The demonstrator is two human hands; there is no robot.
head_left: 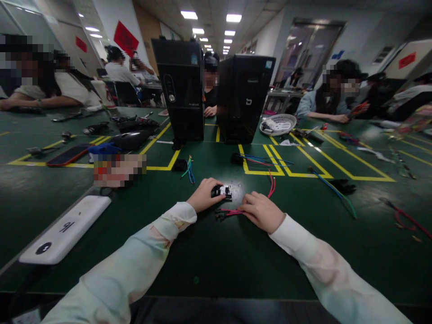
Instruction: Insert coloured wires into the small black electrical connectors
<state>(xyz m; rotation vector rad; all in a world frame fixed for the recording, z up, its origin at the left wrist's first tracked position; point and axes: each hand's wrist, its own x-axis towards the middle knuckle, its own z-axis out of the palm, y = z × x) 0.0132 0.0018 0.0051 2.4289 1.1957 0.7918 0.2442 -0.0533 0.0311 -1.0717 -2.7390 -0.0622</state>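
My left hand (205, 195) grips a small black-and-white part (227, 192) between thumb and fingers, just above or on the green table; its exact kind is too small to tell. To the right, my right hand (262, 210) is closed around red wires (232, 212). Their dark ends stick out to the left, below the small part, and red loops (272, 184) rise behind my fingers. Beyond my hands lie a bundle of green and blue wires (189, 170) and another bundle of blue and red wires (258, 159).
Two black computer towers (184, 90) stand upright across the green table (216, 265). A white basket (278, 123) holds pale parts. At left lie a long white device (65, 229) and a red-edged phone-like slab (69, 154). Green-blue wires (334, 191) lie right. Several people sit around.
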